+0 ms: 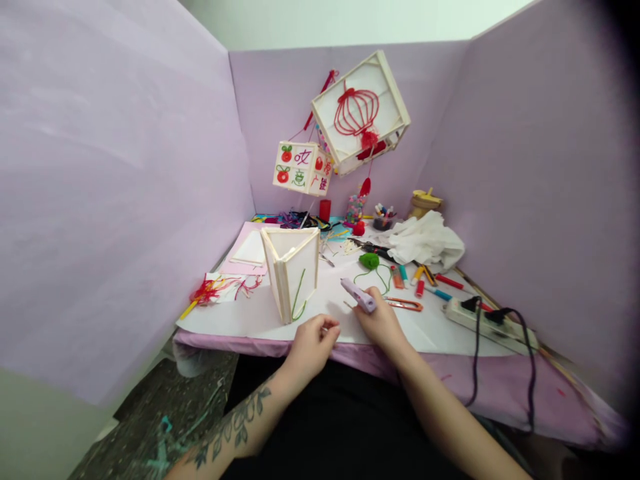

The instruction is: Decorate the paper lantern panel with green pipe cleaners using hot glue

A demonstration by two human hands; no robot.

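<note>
A white lantern frame with pale wooden edges (293,277) stands upright on the white tabletop, open at the top. Green yarn (299,297) lies in a curved line on its right face. My left hand (313,343) rests just in front of the frame at the table's edge, its fingers curled together; what they hold, if anything, is too small to make out. To the right, my right hand (377,320) is closed round a light purple tool (359,295), whose tip points up and left.
A green yarn ball (369,261), markers (449,281), an orange cutter (404,304) and crumpled white cloth (430,240) lie to the right. A power strip (490,325) with black cords sits far right. Decorated lanterns (303,167) hang behind. Red strands (205,291) lie left.
</note>
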